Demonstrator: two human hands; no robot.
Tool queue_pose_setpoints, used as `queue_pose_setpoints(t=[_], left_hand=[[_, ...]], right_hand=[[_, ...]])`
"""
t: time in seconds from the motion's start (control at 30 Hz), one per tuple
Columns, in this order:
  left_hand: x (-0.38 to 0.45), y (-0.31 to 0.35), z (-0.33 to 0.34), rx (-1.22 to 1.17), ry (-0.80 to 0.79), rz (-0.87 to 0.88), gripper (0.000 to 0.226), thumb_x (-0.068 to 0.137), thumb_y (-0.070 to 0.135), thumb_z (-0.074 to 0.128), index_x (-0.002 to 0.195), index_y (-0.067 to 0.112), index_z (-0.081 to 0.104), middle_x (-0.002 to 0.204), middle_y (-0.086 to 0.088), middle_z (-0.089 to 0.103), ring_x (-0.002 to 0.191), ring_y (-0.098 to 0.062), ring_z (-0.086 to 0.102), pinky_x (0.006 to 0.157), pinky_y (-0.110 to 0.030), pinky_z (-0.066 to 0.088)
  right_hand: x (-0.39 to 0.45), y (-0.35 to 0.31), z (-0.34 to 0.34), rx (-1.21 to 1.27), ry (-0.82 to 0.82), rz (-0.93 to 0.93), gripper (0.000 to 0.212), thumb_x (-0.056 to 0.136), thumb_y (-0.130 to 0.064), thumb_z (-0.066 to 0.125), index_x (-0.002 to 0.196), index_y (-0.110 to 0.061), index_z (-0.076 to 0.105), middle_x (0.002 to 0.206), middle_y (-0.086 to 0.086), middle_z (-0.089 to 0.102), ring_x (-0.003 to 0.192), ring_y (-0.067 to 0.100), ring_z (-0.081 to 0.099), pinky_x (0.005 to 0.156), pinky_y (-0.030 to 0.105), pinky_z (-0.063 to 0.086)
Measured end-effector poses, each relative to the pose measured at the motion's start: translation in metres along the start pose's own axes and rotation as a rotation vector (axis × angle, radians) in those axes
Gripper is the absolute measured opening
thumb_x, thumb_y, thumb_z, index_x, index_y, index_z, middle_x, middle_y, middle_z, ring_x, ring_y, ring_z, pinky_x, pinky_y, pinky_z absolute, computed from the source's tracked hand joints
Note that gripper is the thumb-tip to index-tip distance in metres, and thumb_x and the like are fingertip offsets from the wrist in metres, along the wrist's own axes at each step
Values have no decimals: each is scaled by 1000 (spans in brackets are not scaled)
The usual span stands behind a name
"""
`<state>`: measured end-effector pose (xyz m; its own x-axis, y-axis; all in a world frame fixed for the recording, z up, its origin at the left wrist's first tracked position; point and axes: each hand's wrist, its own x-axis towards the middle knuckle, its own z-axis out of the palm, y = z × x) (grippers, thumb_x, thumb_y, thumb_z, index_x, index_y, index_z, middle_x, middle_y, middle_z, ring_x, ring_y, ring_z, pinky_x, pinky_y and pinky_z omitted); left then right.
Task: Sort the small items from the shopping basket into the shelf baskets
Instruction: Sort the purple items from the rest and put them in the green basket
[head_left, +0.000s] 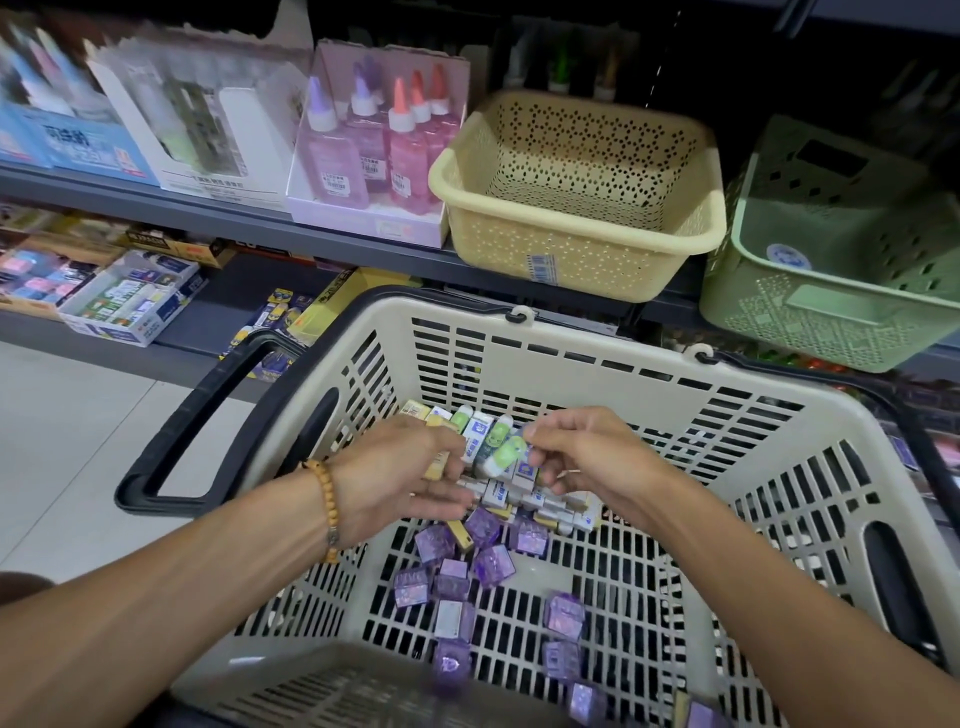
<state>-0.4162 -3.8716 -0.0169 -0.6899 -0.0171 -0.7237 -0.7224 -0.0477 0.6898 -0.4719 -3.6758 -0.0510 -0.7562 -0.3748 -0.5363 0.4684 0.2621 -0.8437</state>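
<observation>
Two hands work inside a beige shopping basket (727, 415) in a stationery aisle, gathering small items for sorting. The right hand (592, 457) has its fingers curled round a green-and-white tube (506, 454), which slants down and left from the fingertips toward the left hand (400, 473); that hand's fingers are bent over the boxed erasers (498, 493) directly beneath, though whether they have actually closed on any is hidden by the knuckles. Just below both grips, nearer the wearer, purple cubes (488, 566) lie scattered across the basket floor, some blurred at the near edge. Well above and beyond the hands, a cream basket (576, 244) and, to its right, a green basket (831, 312) sit on the shelf, both apparently holding no stock yet, so the sort looks barely begun. The step in hand appears to be picking out one kind from the mixed heap. Doing it well likely means taking the tube by its body rather than its cap, lifting it clear of the neighbouring tubes and boxes so none is dragged along, and keeping a single type per handful before reaching up. The main risk is a loose item slipping from a crowded grip back into the pile.
</observation>
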Motion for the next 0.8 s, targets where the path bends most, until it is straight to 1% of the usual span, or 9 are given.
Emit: queue_pose_setpoints(t=[0.13, 0.23, 0.3, 0.37, 0.43, 0.53, 0.63, 0.73, 0.8], left_hand=[[-2, -3, -2, 266, -44, -12, 26, 94, 29, 60, 108, 8, 67, 120, 1, 56, 72, -17, 63, 51, -22, 52], [-1, -6, -2, 314, -105, 24, 24, 91, 19, 65, 107, 2, 66, 104, -8, 65, 62, -11, 62, 51, -18, 49], [1, -7, -3, 354, -83, 87, 18, 87, 9, 68, 103, 1, 68, 89, -11, 69, 57, -8, 61, 50, -17, 48], [3, -7, -2, 377, -49, 151, 13, 84, 6, 70, 97, 3, 70, 83, -11, 70, 57, -8, 61, 50, -16, 49], [4, -8, 2, 370, -47, 184, 6, 83, 6, 72, 88, 8, 71, 74, -6, 70, 58, -9, 62, 53, -18, 50], [8, -12, 9, 406, -106, 209, 10, 82, 6, 73, 90, 6, 68, 63, 2, 68, 60, -10, 65, 58, -20, 55], [15, -17, 10, 598, -139, 229, 25, 80, 9, 76, 103, 7, 65, 85, -2, 69, 70, -11, 69, 61, -17, 54], [29, -29, 8, 1165, -71, 360, 32, 82, 27, 75, 110, 20, 62, 106, 8, 62, 87, -6, 63, 66, -10, 46], [38, -43, 9, 1397, -88, 387, 40, 84, 31, 72, 120, 21, 59, 115, 7, 58, 100, -11, 60, 79, -18, 45]], right_hand=[[10, 7, -8, -135, 137, 75, 11, 93, -10, 64, 99, -2, 69, 76, 8, 70, 56, 12, 61, 54, 22, 51], [18, 11, 0, -87, 193, 75, 19, 91, -1, 62, 110, -2, 62, 92, 16, 72, 65, 16, 66, 62, 26, 58], [16, 12, 3, -146, 214, 10, 15, 94, -5, 59, 108, -9, 62, 94, 12, 71, 67, 15, 66, 62, 25, 58], [7, 9, 5, -202, 163, -85, 13, 97, -20, 58, 105, -17, 67, 92, 5, 72, 64, 11, 65, 59, 21, 54], [-4, 6, 10, -210, 22, -130, 14, 95, -28, 62, 103, -21, 71, 87, 1, 73, 63, 9, 65, 58, 19, 51], [-15, 6, 15, -293, -56, -129, 5, 94, -20, 64, 97, -20, 69, 77, 1, 71, 61, 8, 63, 57, 20, 52], [-23, 8, 1, -334, -25, -100, 5, 95, -14, 61, 97, -14, 66, 75, 3, 66, 58, 7, 60, 55, 20, 51], [-28, 12, -21, -302, 47, -80, 6, 95, -11, 60, 93, -12, 66, 77, 4, 64, 55, 4, 60, 52, 16, 48], [-27, 14, -31, -272, 102, -98, 5, 95, -13, 61, 91, -13, 65, 78, 4, 64, 55, 5, 60, 50, 15, 48]])
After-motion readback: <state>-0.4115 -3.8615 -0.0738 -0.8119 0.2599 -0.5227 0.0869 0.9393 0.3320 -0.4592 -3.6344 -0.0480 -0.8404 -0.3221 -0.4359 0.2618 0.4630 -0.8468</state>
